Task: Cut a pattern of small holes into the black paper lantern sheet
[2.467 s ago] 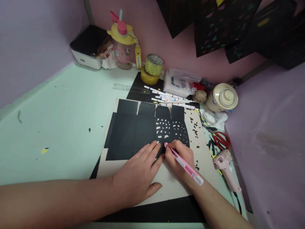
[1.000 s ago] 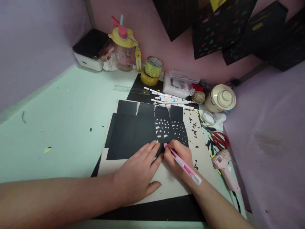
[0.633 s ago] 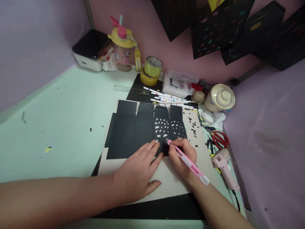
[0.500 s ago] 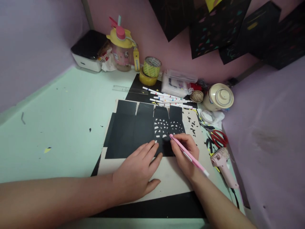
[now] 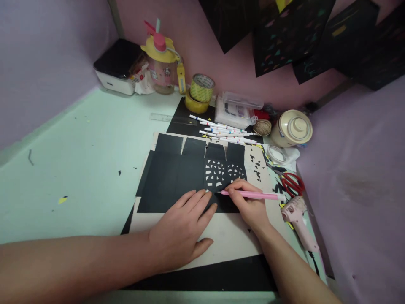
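Note:
Black card (image 5: 171, 177) with slit flaps along its top lies on a pale board (image 5: 148, 228). Small angular holes (image 5: 215, 172) are cut through two of its right-hand panels. My left hand (image 5: 186, 228) rests flat on the card's lower edge and the board, fingers stretched out, thumb apart. A pink pen-style craft knife (image 5: 253, 194) is pinched in my right hand (image 5: 249, 207), lying nearly level with its white end to the right. Its thin tip points left at the card, just below the holes and close to my left fingertips; whether it touches is unclear.
Black scraps (image 5: 257, 169) lie on the board's right side. Beyond the card are white markers (image 5: 221, 130), a ruler (image 5: 172, 119), tape rolls (image 5: 199, 95) and a plastic box (image 5: 236, 112). Red-handled scissors (image 5: 292, 184), a glue gun (image 5: 299, 219) and a lidded jar (image 5: 292, 128) stand right.
My right hand has shifted slightly down, and the craft knife has swung from a diagonal to nearly level, its tip moving down and left. My left hand stays put.

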`<action>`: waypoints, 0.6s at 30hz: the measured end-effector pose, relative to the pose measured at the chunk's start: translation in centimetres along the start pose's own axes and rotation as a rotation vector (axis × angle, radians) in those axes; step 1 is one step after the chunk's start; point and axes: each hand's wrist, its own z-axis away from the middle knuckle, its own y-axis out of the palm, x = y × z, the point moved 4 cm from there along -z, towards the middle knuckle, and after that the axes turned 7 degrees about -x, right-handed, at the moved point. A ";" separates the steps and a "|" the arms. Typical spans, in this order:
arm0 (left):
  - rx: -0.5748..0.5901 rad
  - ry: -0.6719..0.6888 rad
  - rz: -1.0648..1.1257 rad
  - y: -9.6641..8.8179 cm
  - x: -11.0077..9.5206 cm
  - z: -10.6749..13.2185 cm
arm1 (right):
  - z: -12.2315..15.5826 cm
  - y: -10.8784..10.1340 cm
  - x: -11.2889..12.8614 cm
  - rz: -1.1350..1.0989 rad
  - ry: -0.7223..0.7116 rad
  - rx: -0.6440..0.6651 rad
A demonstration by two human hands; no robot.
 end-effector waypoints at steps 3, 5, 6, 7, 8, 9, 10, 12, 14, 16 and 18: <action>0.002 -0.002 0.002 0.0 0.0 0.1 | 0.3 0.3 -0.2 0.073 0.008 -0.016; 0.003 -0.006 0.003 0.0 0.0 0.1 | 0.3 0.4 -0.2 0.071 0.002 -0.026; 0.004 -0.007 0.002 0.0 0.0 0.1 | 0.3 0.5 -0.2 0.060 -0.002 -0.029; 0.003 -0.007 0.000 0.0 0.1 0.1 | 0.3 0.5 -0.2 0.049 -0.006 -0.030; 0.001 -0.004 -0.002 -0.1 0.1 0.0 | 0.3 0.6 -0.1 0.041 -0.012 -0.028; 0.001 -0.001 -0.004 -0.1 0.1 0.0 | 0.3 0.6 -0.1 0.040 -0.017 -0.025; 0.001 0.004 -0.005 -0.1 0.1 0.0 | 0.3 0.6 0.0 0.042 -0.021 -0.022; 0.006 0.012 -0.005 -0.1 0.1 0.0 | 0.3 0.6 0.1 0.055 -0.030 -0.021; 0.007 0.015 -0.003 -0.1 0.2 0.0 | 0.3 0.6 0.2 0.069 -0.040 -0.019; 0.001 0.012 -0.002 -0.2 0.2 0.0 | 0.3 0.6 0.3 0.083 -0.053 -0.015; 0.001 0.010 0.000 -0.2 0.2 0.0 | 0.2 0.7 0.4 0.099 -0.060 -0.015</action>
